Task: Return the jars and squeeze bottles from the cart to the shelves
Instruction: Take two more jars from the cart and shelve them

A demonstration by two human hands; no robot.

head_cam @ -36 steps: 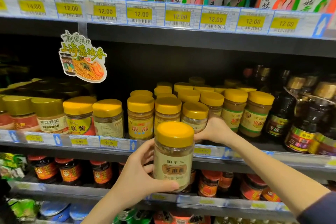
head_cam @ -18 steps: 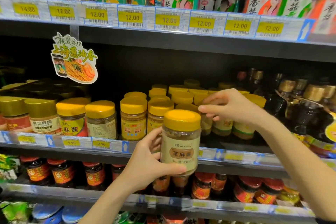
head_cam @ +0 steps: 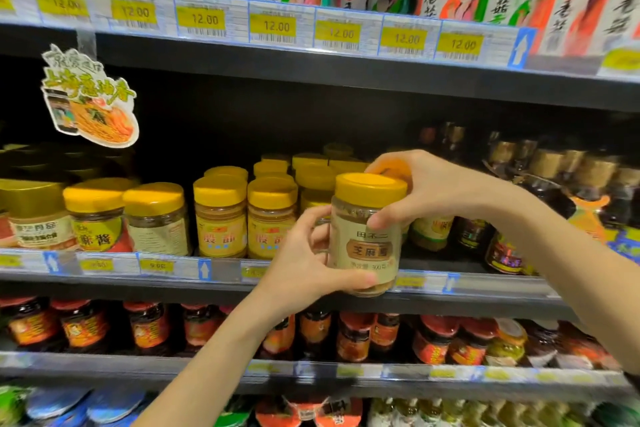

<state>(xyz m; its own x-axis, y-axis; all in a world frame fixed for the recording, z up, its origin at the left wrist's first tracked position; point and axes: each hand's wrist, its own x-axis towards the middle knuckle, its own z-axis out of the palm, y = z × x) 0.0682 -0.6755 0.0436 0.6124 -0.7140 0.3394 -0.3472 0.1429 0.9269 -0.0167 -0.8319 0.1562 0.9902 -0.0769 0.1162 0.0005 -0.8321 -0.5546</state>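
A sesame paste jar [head_cam: 363,239] with a yellow lid and beige label is upright in the air, just in front of the middle shelf [head_cam: 214,279]. My left hand [head_cam: 304,263] grips its lower body from the left, thumb across the bottom. My right hand [head_cam: 422,187] holds its top from the right, fingers curled over the lid and thumb on the jar's shoulder. Behind it stand several yellow-lidded jars [head_cam: 272,215] in rows on the middle shelf.
Dark sauce bottles [head_cam: 547,191] fill the shelf's right end, gold-lidded jars [head_cam: 34,215] its left. A cardboard noodle sign [head_cam: 90,100] hangs from the top shelf [head_cam: 311,62], which carries tall jars. Red-lidded jars [head_cam: 145,326] line the lower shelf.
My right hand left the shelved jars, came back and took hold of the held jar's lid. My left hand raised the jar up and to the right, closer to the shelf.
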